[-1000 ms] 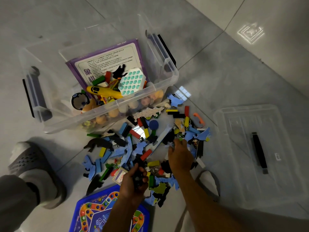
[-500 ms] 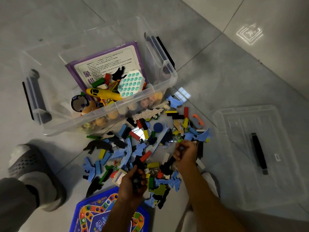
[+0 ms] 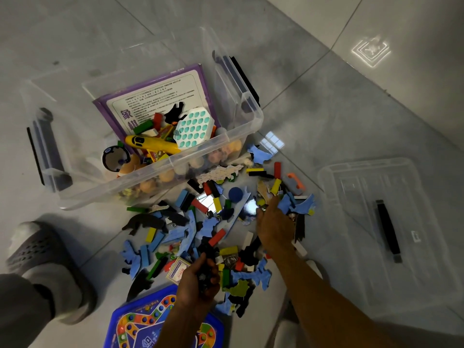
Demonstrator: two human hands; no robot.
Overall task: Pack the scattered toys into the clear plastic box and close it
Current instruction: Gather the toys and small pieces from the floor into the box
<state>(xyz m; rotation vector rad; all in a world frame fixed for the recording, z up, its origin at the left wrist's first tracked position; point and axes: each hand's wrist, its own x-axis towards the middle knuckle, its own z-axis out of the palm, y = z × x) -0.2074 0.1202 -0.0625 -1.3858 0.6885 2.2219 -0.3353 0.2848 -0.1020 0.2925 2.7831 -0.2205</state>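
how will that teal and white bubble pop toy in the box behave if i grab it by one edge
The bubble pop toy looks like thin moulded silicone, so it would probably flop from one edge. It likely weighs little. Leaning on other toys in the clear box, it may slide once nudged.

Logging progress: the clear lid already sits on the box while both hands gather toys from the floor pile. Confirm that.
Not quite. The head view shows the clear lid lying on the floor, right of the pile, and the clear plastic box open. Both hands, left and right, are at the toys.

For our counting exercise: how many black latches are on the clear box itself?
2. The left latch sits on the clear box's left end; the right latch on its right end, beside the purple board. None seems hidden.
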